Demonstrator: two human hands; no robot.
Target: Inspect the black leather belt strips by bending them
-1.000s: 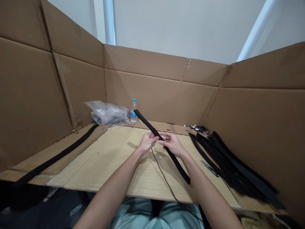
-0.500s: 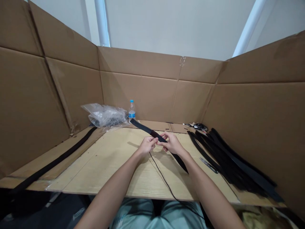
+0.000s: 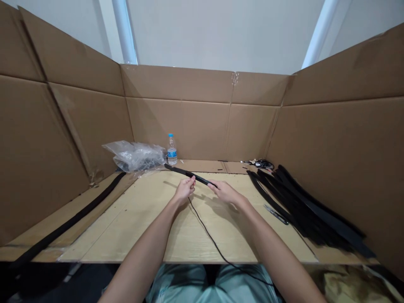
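A black strip (image 3: 178, 170) is held up over the middle of the table, its far end pointing left toward the bottle. My left hand (image 3: 185, 188) pinches it near its middle, fingers closed. Farther right, my right hand (image 3: 224, 191) grips the same strip with thumb and fingers, and hides its near end. A thin black cord (image 3: 206, 229) hangs from beside my left hand, crosses the table and drops over the front edge toward my lap.
Several black strips (image 3: 303, 206) lie piled at the right, with small snips (image 3: 276, 214) beside them. One long black strip (image 3: 75, 214) lies along the left. At the back are a clear plastic bag (image 3: 137, 155), a water bottle (image 3: 172, 152) and tangled cords (image 3: 262, 164). Cardboard walls (image 3: 179, 118) surround the table.
The strip has turned to a flatter angle and looks narrower, edge toward me. My right hand has changed its grip, from fingers spread around the strip to holding it farther along.
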